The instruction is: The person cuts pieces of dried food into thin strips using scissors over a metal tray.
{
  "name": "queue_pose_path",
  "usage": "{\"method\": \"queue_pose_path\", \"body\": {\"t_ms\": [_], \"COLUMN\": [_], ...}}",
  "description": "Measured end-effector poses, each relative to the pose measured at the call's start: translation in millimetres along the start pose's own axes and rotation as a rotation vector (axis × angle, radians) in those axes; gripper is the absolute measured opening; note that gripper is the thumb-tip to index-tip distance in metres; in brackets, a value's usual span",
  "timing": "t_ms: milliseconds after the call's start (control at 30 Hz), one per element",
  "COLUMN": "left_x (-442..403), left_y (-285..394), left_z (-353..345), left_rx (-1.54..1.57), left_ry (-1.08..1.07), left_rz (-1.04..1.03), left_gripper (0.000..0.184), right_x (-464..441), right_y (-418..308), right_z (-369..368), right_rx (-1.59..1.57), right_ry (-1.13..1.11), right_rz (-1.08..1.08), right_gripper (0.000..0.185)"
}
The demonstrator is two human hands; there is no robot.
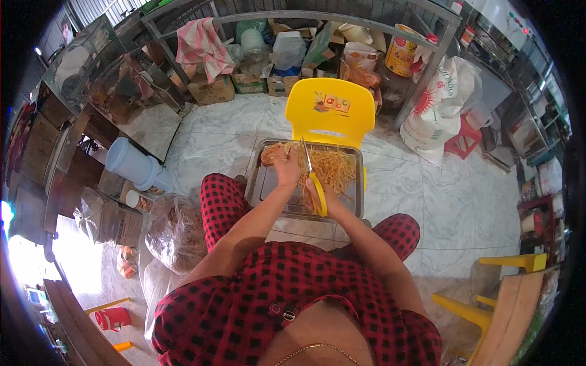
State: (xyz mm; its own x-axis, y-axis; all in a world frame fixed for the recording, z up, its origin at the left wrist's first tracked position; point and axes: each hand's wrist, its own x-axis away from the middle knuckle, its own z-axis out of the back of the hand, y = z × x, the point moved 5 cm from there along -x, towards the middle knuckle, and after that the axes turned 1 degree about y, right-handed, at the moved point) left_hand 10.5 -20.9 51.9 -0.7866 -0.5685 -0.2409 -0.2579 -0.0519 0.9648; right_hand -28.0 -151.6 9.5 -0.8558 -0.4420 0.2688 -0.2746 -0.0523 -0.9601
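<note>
A metal tray (284, 211) rests on a yellow chair (330, 105) in front of my body. Thin yellowish strips (334, 169) are heaped over its right half. My right hand (320, 194) is closed on the yellow handles of scissors (318, 192), whose blades point away from me beside my left hand. At the tray's upper left, my left hand (287, 169) is closed around some pale strips. An orange-brown bundle (270, 154) lies against its left side. Where the strips pass between the fingers is too small to make out.
Marbled floor tiles surround the chair. Left are blue-white buckets (126, 160) and a large clear plastic bag (177, 235). A white sack (434, 110) stands at the back right near a red stool (464, 138). Boxes (210, 89) fill the low shelf behind.
</note>
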Motion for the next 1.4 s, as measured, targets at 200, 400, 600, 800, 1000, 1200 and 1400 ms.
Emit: {"method": "queue_pose_path", "body": {"t_ms": [200,400,600,800,1000,1200,1400], "left_x": [-5.5,-2.3,-30.5,-58.5,-50.2,-39.7,-44.6], "left_y": [-19.1,-14.1,-9.6,-21.0,-13.0,4.9,-20.5], "left_z": [3.7,8.1,26.4,32.8,25.0,23.8,26.1], "left_rx": [-0.040,0.103,-0.125,-0.148,-0.001,-0.108,0.004], "left_ry": [0.006,0.053,0.129,0.179,0.096,0.166,0.179], "left_rz": [0.026,0.057,0.061,-0.082,-0.047,-0.091,0.005], "left_gripper": [0.013,0.014,0.020,0.023,0.022,0.020,0.019], "right_x": [12.4,4.0,12.6,19.2,21.0,14.1,16.2], "right_y": [-16.3,5.5,-3.2,-11.3,-16.5,-8.7,-7.5], "right_z": [-1.9,-4.6,-8.7,-13.5,-13.7,-12.8,-12.0], "right_rx": [-0.003,-0.024,0.084,-0.001,0.121,0.141,0.075], "right_ry": [0.016,0.019,-0.099,-0.179,-0.141,-0.187,-0.145], "right_rz": [-0.005,-0.055,-0.068,-0.060,-0.040,0.000,-0.011], "right_gripper": [0.046,0.043,0.038,0.044,0.042,0.044,0.046]}}
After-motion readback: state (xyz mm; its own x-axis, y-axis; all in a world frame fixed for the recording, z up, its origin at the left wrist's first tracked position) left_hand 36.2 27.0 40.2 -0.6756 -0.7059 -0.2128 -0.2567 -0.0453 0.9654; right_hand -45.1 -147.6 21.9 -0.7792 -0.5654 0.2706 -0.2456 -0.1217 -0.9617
